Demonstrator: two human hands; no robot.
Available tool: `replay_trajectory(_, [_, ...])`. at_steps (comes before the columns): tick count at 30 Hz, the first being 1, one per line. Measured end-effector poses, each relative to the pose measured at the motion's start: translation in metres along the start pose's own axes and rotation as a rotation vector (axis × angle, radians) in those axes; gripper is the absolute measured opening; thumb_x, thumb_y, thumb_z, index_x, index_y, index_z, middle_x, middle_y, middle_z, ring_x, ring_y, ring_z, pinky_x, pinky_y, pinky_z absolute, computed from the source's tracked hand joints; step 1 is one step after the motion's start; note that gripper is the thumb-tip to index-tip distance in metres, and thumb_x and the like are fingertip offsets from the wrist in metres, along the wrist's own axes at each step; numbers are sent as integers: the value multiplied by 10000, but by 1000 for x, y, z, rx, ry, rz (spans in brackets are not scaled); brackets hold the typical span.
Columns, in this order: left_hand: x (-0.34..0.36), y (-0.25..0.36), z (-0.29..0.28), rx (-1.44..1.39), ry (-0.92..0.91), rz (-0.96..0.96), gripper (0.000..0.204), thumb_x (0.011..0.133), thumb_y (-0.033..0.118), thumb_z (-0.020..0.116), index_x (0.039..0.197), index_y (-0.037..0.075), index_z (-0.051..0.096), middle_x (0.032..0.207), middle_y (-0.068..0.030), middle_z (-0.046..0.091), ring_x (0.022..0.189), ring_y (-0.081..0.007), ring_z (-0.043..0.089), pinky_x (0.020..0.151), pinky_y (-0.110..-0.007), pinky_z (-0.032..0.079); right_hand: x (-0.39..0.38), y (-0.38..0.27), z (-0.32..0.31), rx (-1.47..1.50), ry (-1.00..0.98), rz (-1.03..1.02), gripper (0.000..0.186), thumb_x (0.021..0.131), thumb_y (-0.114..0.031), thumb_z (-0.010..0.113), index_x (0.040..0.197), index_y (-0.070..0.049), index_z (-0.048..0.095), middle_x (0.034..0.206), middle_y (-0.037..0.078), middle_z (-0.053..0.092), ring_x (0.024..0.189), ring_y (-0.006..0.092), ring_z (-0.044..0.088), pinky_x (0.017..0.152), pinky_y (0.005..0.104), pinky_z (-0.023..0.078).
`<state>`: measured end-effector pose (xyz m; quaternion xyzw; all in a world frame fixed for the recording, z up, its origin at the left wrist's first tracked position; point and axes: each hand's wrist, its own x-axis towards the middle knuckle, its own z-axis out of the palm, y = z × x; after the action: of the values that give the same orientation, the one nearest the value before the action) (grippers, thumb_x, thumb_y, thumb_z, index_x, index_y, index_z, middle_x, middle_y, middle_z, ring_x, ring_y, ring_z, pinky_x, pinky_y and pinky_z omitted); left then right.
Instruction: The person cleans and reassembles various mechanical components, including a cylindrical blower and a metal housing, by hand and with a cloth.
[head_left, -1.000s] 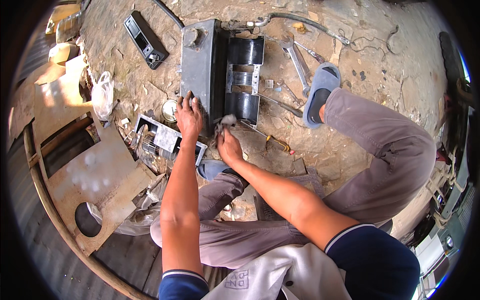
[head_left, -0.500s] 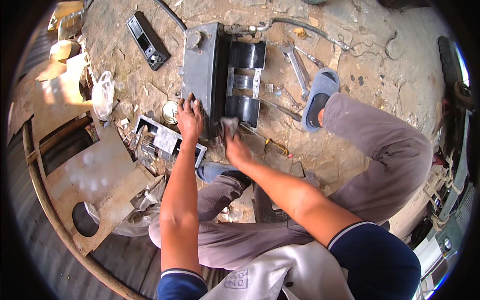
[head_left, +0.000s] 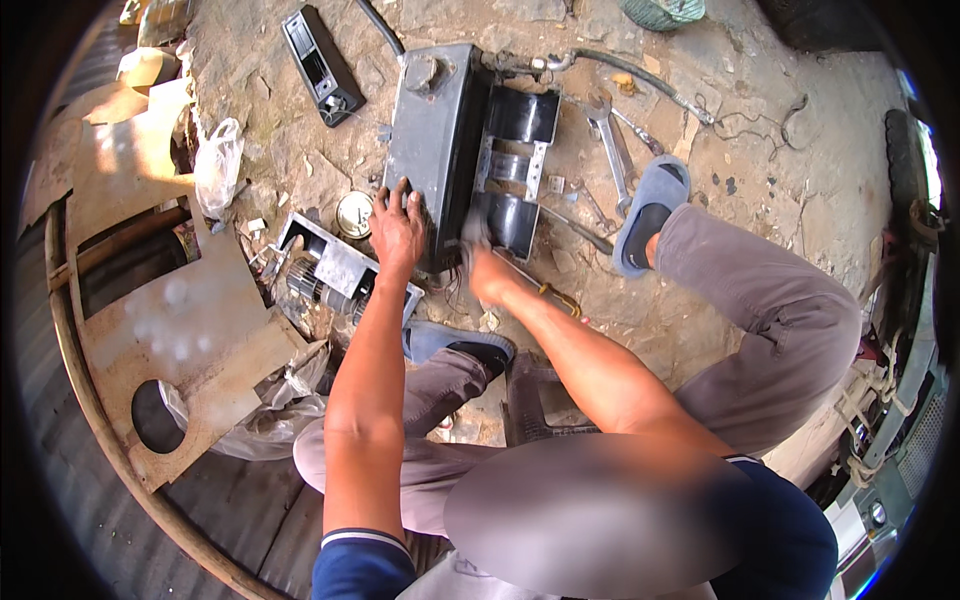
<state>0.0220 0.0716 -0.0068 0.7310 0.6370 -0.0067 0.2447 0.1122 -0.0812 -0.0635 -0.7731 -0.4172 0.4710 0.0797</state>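
So the dark grey metal housing (head_left: 428, 140) sits upper middle of the frame, long axis running nearly top to bottom, with its raised round fitting (head_left: 425, 74) end pointing at the frame's upper edge. Left hand (head_left: 397, 235) is the nearer one, fingers open and loosely spread on its lower left, so most of it lies up-frame from them. Right hand (head_left: 491, 275) grips a grey rag (head_left: 475, 232) by the lower right edge, too blurry to tell if it's touching.

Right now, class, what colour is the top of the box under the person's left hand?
Grey; the box shows best in the head view.
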Motion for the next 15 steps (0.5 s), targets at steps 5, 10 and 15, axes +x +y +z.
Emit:
replay_trajectory(5, [-4,-16,9,-15,-8,-35,439,1020,454,494,1413,266,546,1506,-172,428,1305,-448,457,1061,-555,399,-23,-39,-124,436,187,-3,455,982,-189,541,1419,-72,488,1267,268,624,1151,392,632,1002,466,497])
replay_trajectory(10, [-3,-12,7,-30,2,-10,419,1022,440,498,1401,270,551,1500,-182,431,1295,-457,464,1047,-569,404,-13,-55,-160,613,1082,-323,433,1021,-176,504,1420,-21,440,1212,241,638,1095,395,642,918,467,511])
replay_trajectory(15, [-1,-19,11,-22,23,-17,420,1014,421,515,1402,264,555,1482,-187,451,1290,-454,468,1041,-581,406,-44,-9,-51,120,-204,151,438,949,-124,526,1385,-88,519,1370,270,555,1317,388,514,1113,439,400])
